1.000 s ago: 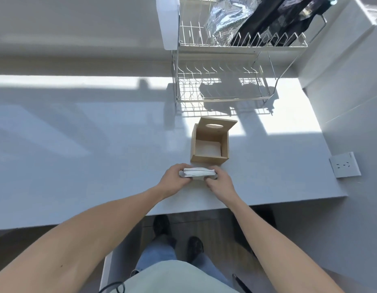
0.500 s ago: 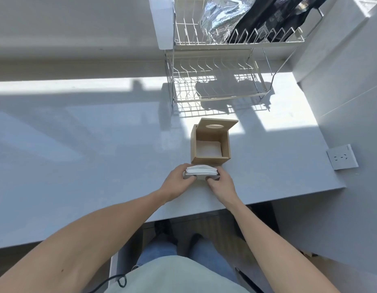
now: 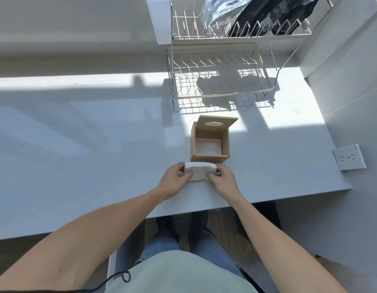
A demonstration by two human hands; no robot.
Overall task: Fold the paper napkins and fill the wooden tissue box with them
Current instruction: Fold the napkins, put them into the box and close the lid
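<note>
Two hands, left hand [image 3: 174, 179] and right hand [image 3: 223, 180], pinch a folded napkin stack [image 3: 200, 171] between their fingers, just in front of the open wooden box [image 3: 209, 142] on the counter [image 3: 77, 155].

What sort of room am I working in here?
Most likely a home kitchen: a two-tier wire dish rack stands on a pale countertop, with a wall socket at the right.
</note>
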